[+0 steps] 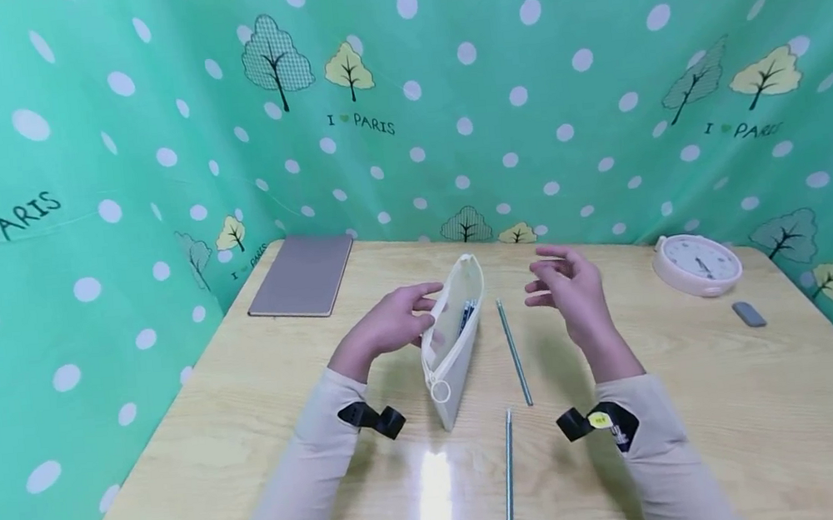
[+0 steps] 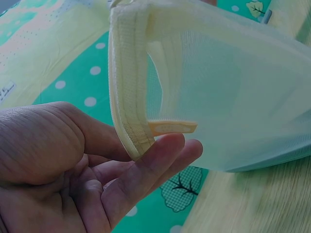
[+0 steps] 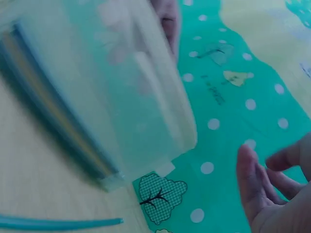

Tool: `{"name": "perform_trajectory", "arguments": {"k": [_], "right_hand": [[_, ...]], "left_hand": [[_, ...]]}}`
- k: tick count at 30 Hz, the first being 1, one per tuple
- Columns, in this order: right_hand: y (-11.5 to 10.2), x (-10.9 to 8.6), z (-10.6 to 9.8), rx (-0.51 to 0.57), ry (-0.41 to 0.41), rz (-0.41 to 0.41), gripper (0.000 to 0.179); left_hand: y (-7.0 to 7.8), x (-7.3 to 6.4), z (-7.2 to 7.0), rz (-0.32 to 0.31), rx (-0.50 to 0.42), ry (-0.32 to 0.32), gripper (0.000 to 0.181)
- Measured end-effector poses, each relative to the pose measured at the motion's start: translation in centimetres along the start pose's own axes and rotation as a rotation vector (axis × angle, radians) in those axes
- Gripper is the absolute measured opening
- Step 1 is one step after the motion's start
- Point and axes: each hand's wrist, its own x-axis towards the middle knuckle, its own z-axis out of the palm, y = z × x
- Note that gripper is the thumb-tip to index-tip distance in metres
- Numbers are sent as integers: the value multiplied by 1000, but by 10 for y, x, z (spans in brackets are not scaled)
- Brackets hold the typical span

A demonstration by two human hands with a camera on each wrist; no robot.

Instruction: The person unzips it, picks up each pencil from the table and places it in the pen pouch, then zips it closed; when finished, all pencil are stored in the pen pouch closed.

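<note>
A translucent whitish zip pouch (image 1: 456, 377) stands on edge on the table with its zipper side gaping upward. My left hand (image 1: 395, 319) pinches its zipped rim between thumb and fingers; a small beige tab (image 2: 172, 127) shows by the fingertips in the left wrist view. Several dark blue pencils (image 1: 467, 314) lie inside the pouch, also visible through its wall in the right wrist view. To the right of the pouch, my right hand (image 1: 573, 291) is raised over the table, fingers loosely bent and holding nothing. Two teal pencils lie near, one (image 1: 514, 355) between pouch and right hand, another (image 1: 509, 481) closer to me.
At the back left lies a grey-brown notebook (image 1: 302, 275). On the right are a round white clock (image 1: 697, 265) and a small grey eraser-like block (image 1: 749, 314). A green dotted curtain (image 1: 451, 148) hangs behind the wooden table (image 1: 740, 413).
</note>
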Motion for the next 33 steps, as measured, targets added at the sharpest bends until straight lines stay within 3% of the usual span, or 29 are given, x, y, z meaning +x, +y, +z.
{"name": "perform_trajectory", "arguments": {"k": [7,9,12,23,28,33], "right_hand": [[25,-45,11,-656,-470,-51,35],[34,-56,18,-762,-549,-44,32],[45,-68,27,-838,-587,-37,26],[53,-69,25,-846,-515,-7,15],[42,-59,11,-654,-460,-15,18],[22,-47,-7,-377,-325,-19,29]], "left_hand": [[3,3,-7,-2,7,-3,60],[5,3,-9,1,8,-1,60],[5,2,-9,-6,-6,9,60],[-4,2,-2,-17,-36,11,60],[-4,1,-2,-9,-43,9,60],[-2,-1,-1,-5,-50,8,60]]}}
